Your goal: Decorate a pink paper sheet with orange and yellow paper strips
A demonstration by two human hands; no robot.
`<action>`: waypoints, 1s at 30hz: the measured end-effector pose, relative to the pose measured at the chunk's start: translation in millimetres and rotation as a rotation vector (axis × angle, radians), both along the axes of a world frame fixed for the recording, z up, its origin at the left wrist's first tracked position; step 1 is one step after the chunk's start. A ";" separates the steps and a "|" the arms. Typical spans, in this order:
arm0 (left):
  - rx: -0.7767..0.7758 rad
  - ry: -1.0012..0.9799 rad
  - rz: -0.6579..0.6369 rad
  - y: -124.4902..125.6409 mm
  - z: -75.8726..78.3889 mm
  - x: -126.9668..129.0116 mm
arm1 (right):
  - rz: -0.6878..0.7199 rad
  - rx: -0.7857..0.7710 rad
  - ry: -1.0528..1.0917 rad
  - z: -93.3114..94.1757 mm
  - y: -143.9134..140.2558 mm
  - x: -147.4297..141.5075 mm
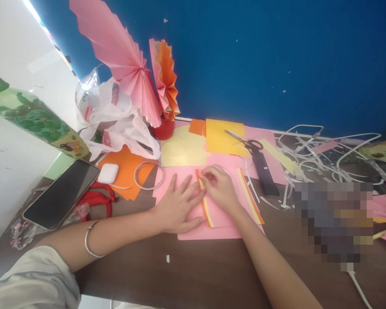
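Note:
A pink paper sheet [225, 214] lies flat on the dark wooden table [186, 274]. My left hand [176, 208] presses flat on the sheet with fingers spread. Just beside it, my right hand [219, 186] pinches the upper part of a thin yellow and orange paper strip [207, 210] that lies on the pink sheet between the two hands. A second yellow and orange strip [250, 196] lies to the right of my right hand.
Black scissors [249, 143] rest on yellow paper [223, 137] at the back, by a black flat bar [265, 174]. Pink and orange paper fans [138, 77] stand against the blue wall. A phone [62, 193], earbud case [108, 173], tape ring [149, 175], plastic bag and white cables [324, 159] surround the work.

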State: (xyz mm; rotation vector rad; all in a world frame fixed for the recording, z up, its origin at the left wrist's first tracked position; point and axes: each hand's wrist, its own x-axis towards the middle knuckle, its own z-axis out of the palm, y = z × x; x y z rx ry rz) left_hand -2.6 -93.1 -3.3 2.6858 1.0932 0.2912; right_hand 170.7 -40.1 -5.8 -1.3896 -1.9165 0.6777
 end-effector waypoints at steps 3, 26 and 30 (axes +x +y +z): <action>-0.019 0.011 -0.026 1.0 1.5 -0.3 | -0.007 -0.010 0.003 0.4 0.2 -0.1; -0.033 0.019 -0.029 1.5 1.3 -0.6 | -0.014 -0.001 -0.036 0.7 0.1 -2.1; -0.022 0.021 -0.030 1.6 1.2 -1.2 | 0.033 -0.044 -0.017 3.1 3.2 1.7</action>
